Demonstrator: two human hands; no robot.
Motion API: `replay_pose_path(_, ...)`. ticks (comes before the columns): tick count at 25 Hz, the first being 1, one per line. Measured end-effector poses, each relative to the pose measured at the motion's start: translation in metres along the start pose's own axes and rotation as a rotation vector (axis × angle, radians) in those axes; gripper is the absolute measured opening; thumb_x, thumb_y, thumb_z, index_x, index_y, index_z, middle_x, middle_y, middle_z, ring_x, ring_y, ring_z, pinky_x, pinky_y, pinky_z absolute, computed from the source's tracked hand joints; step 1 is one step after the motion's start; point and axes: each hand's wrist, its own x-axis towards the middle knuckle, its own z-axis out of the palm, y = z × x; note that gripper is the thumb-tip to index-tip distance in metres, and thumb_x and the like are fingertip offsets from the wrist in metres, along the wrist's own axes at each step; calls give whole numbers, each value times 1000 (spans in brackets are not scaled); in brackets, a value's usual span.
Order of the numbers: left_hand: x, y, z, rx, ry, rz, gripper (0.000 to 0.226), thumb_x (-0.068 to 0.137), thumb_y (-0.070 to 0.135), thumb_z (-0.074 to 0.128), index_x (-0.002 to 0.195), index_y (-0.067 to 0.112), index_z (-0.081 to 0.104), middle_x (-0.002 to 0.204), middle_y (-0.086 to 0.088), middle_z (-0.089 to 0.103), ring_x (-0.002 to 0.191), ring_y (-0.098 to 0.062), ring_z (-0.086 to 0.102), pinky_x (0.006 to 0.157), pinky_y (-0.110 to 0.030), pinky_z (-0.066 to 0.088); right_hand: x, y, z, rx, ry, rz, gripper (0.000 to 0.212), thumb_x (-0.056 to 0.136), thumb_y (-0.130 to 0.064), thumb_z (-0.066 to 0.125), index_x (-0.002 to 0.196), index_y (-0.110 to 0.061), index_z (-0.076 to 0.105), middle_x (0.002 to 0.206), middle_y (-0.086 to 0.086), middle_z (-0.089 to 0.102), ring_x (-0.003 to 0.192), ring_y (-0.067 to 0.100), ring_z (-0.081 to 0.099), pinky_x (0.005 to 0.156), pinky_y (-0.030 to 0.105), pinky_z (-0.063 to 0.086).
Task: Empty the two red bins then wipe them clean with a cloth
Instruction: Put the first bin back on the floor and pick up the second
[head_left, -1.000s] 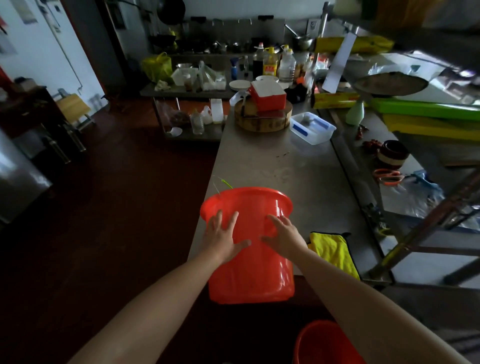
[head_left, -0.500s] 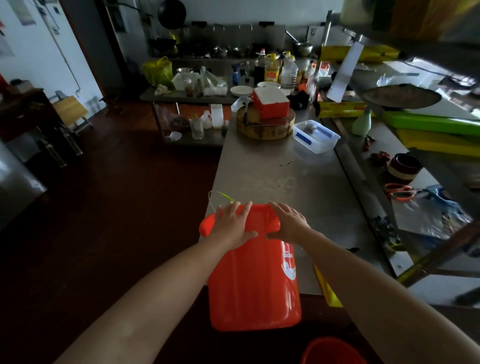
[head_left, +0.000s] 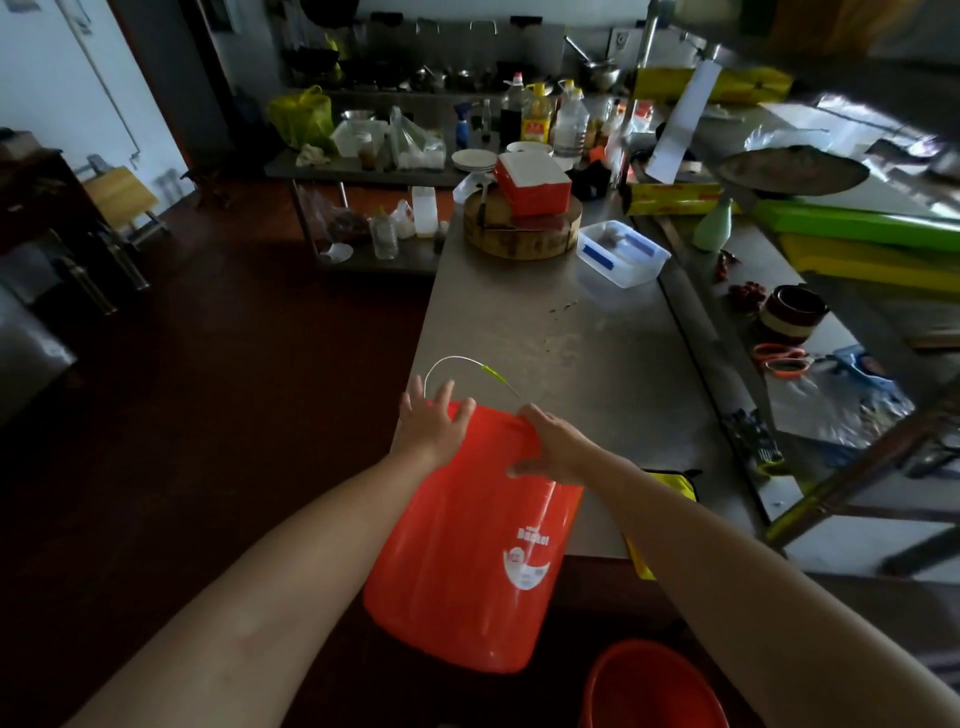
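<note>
Red bin (head_left: 467, 561): tilted steeply, its mouth turned away from me and resting at the near edge of the steel surface (head_left: 571, 332), its base hanging out past that edge above the dark floor (head_left: 208, 374). A white printed label (head_left: 525, 564) faces up on its wall. Its wire handle (head_left: 457, 361), with a short green sleeve on it, arcs out from the rim over the surface. My left grip (head_left: 430, 427) lies released on the upper wall by the rim, fingers straight and spread, pressing on the plastic. My right grip (head_left: 555, 446) lies on the wall at the opposite side of the rim, thumb splayed against the plastic; whether its fingertips hook over the rim I cannot tell. A 2nd red bin (head_left: 652, 688) stands upright on the floor, below and to the right of the tilted 1, only part of its rim and interior in view. A yellow cloth (head_left: 672, 480) lies at the near right edge of the surface, mostly hidden behind my right forearm. Farther along the surface stand a round wooden block (head_left: 519, 239) carrying a red-and-white box (head_left: 532, 189), and just beside it on the right a clear plastic container (head_left: 623, 257). Bottles (head_left: 537, 122) crowd the far end. On the adjoining steel top to the right sit a dark bowl (head_left: 792, 312) and, near it, orange-handled scissors (head_left: 782, 359).
</note>
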Motion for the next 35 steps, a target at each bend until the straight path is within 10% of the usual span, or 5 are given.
replay_pose_path(12, -80, 4, -20, -332, 191, -394, 75, 87, 30, 59, 154, 20, 26, 144, -18, 46, 127, -36, 51, 102, -40, 43, -125, -37, 67, -241, -24, -192, 69, 90, -38, 72, 146, -27, 34, 132, 5, 58, 125, 30, 55, 100, 44, 46)
replay_pose_path(21, -138, 28, -9, -302, 20, -37, 18, 89, 29, 66, 102, 19, 73, 95, 0, 71, 86, -18, 65, 78, -33, 54, -227, -37, 153, -420, -72, -283, 43, 101, -22, 50, 142, -24, 38, 119, 5, 60, 109, 30, 61, 87, 45, 52)
replay_pose_path(28, -218, 24, 69, -307, -269, 155, 13, 92, 22, 66, 89, 11, 73, 63, 6, 59, 58, -10, 51, 57, -24, 40, -295, -31, 225, -492, -153, -16, 46, 101, -22, 49, 145, -26, 36, 128, 5, 57, 116, 32, 58, 91, 44, 47)
replay_pose_path(35, -286, -14, 131, -192, -411, 115, 14, 93, 28, 63, 83, 20, 69, 81, 1, 71, 74, -15, 63, 63, -27, 44, -350, -27, 247, -297, -392, 347, 40, 96, -39, 61, 133, -24, 58, 133, 3, 58, 125, 29, 56, 97, 43, 48)
